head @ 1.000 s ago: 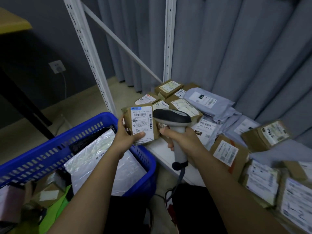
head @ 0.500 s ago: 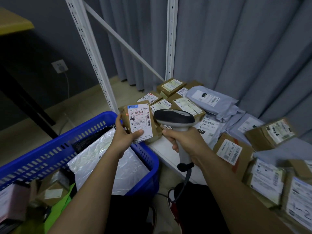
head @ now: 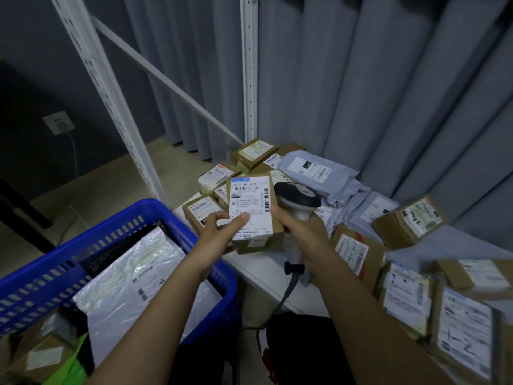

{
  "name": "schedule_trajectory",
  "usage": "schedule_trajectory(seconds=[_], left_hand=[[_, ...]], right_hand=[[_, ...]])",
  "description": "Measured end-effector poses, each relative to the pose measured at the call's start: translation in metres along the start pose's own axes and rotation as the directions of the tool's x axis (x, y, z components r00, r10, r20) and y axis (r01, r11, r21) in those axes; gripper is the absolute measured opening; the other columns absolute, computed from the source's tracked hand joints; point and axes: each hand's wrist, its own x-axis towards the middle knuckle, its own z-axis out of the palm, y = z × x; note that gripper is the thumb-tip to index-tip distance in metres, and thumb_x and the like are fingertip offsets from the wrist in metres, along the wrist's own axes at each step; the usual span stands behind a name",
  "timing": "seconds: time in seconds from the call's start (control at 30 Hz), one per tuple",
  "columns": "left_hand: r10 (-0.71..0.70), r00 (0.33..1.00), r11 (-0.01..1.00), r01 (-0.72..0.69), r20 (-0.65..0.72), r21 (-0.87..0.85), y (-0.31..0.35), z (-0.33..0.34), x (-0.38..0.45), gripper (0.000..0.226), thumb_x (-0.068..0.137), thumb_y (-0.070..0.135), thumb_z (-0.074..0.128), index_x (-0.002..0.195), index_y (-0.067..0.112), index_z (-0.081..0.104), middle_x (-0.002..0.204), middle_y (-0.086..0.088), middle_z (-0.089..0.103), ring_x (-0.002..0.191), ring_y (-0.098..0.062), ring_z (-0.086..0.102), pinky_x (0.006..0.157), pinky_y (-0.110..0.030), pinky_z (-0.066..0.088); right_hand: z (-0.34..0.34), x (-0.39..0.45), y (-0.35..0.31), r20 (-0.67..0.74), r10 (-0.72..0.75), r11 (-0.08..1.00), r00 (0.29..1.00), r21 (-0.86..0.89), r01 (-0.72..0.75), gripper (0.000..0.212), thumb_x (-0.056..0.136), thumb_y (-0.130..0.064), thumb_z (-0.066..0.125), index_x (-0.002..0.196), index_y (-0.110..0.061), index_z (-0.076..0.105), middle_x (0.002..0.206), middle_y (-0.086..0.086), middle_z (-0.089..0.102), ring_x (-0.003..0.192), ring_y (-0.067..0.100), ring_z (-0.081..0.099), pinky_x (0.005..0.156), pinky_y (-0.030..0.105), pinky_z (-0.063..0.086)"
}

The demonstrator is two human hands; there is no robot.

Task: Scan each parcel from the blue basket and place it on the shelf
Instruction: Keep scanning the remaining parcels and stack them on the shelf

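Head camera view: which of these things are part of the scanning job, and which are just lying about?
Part of the job:
- brown parcel held by left hand
- scanner gripped by right hand
- blue basket
- white shelf

Just lying about:
- grey curtain
- wall socket
- dark table leg

Basket [head: 219,276] sits on floor, left of shelf [head: 266,279], touching its front edge; flat bag parcel [head: 133,282] lies inside it. Held parcel [head: 251,209] is above shelf's left end, scanner [head: 298,200] just right of it. More parcels [head: 352,251] are piled across shelf, w/ curtain [head: 361,93] behind.
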Motion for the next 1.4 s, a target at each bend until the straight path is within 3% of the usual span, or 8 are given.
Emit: schedule_trajectory(seconds=[0.27,0.53,0.63,0.83,1.03,1.17,1.3,1.4], left_hand=[[0.051,0.987,0.996,-0.062,0.155,0.066,-0.009,0.074,0.022,0.051,0.092,0.047,0.054,0.14,0.034,0.042,0.132,0.009,0.055,0.117,-0.013,0.052,0.096,-0.031,0.038],[0.052,0.998,0.977,-0.06,0.045,0.206,-0.021,0.116,0.053,0.037,0.092,0.043,0.056,0.115,0.018,0.041,0.109,0.0,0.056,0.102,-0.018,0.057,0.094,-0.04,0.049],[0.081,0.994,0.941,-0.099,0.067,0.322,-0.02,0.118,0.063,0.035,0.096,0.044,0.049,0.122,0.021,0.049,0.113,0.001,0.058,0.106,-0.019,0.056,0.097,-0.04,0.045],[0.097,0.993,0.878,-0.12,0.072,0.463,-0.031,0.107,0.077,0.063,0.086,0.052,0.048,0.145,0.041,0.027,0.129,-0.015,0.048,0.118,-0.035,0.048,0.105,-0.044,0.039],[0.179,0.976,0.922,-0.209,0.121,0.326,-0.025,0.083,0.061,0.05,0.095,0.014,0.054,0.142,0.015,0.036,0.122,0.001,0.053,0.112,-0.018,0.055,0.093,-0.03,0.045],[0.158,0.987,0.935,-0.149,-0.003,0.323,-0.012,0.051,0.05,0.05,0.097,0.021,0.053,0.142,0.014,0.033,0.12,0.001,0.049,0.103,-0.012,0.048,0.085,-0.024,0.04],[0.117,0.982,0.971,-0.082,-0.148,0.224,-0.004,0.002,0.03,0.05,0.096,0.023,0.052,0.143,0.021,0.033,0.11,0.003,0.058,0.102,-0.02,0.057,0.087,-0.032,0.049],[0.07,0.955,0.996,-0.049,-0.289,0.078,-0.011,-0.043,0.008,0.043,0.096,0.019,0.051,0.138,0.022,0.039,0.102,0.002,0.059,0.097,-0.015,0.059,0.082,-0.03,0.049]], right_hand=[[-0.036,0.028,0.019,-0.285,0.007,0.997,0.959,0.079,0.017,0.095,0.057,-0.056,0.085,0.135,-0.016,0.049,0.125,-0.001,0.059,0.115,0.026,0.057,0.104,0.044,0.044],[-0.073,0.026,0.013,-0.463,0.006,0.998,0.886,0.058,0.024,0.058,0.09,-0.027,0.067,0.135,0.002,0.046,0.13,0.015,0.055,0.099,0.022,0.055,0.073,0.014,0.042],[-0.074,0.03,0.016,-0.492,-0.049,0.999,0.869,-0.038,0.034,0.066,0.083,-0.03,0.074,0.136,-0.003,0.047,0.129,0.012,0.057,0.111,0.028,0.057,0.093,0.032,0.044],[-0.068,0.044,0.026,-0.377,0.068,0.996,0.924,-0.027,-0.084,0.064,0.081,-0.027,0.075,0.133,-0.003,0.047,0.124,0.017,0.06,0.109,0.032,0.059,0.095,0.041,0.048],[-0.055,0.039,0.022,-0.325,-0.079,0.988,0.942,-0.151,0.031,0.035,0.086,-0.022,0.069,0.111,0.0,0.059,0.101,0.013,0.066,0.078,0.017,0.061,0.065,0.026,0.047],[-0.024,0.024,0.018,-0.195,-0.097,0.971,0.976,-0.234,0.05,0.04,0.084,-0.032,0.072,0.116,-0.015,0.055,0.098,0.005,0.063,0.077,0.015,0.06,0.059,0.022,0.044],[0.014,0.009,0.026,0.048,-0.05,0.91,0.998,-0.41,0.066,0.015,0.086,-0.026,0.068,0.082,-0.015,0.058,0.069,0.001,0.057,0.058,0.012,0.053,0.048,0.02,0.044],[0.051,-0.005,0.037,0.185,0.003,0.865,0.983,-0.494,0.09,0.016,0.085,-0.027,0.068,0.09,-0.014,0.061,0.078,0.003,0.06,0.069,0.016,0.057,0.061,0.027,0.047]])
